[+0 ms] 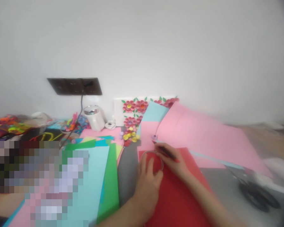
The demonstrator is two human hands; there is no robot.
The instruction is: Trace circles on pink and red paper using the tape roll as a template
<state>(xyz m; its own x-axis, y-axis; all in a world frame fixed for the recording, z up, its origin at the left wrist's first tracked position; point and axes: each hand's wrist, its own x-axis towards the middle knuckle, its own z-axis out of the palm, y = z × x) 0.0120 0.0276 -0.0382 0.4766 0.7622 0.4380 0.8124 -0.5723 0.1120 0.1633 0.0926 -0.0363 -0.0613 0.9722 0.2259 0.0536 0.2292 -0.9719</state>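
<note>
A sheet of red paper [180,192] lies in front of me on the grey surface. On its far left part sits a thin round ring [162,164], pale and see-through. My left hand [148,179] holds the ring down with curved fingers that reach inside it. A dark pen [167,152] is in my right hand [171,159], pinched between the fingers, with its tip just beyond the ring's far edge. The view is slightly blurred, so I cannot tell whether the tip touches the paper.
Large pink sheets [198,132] lie behind the red paper, with scissors [257,192] at the right. Stacked blue and green papers [92,179] are on the left. Behind stand a white jar [94,118], a panel with paper flowers [118,112] and several small yellow pieces [131,135].
</note>
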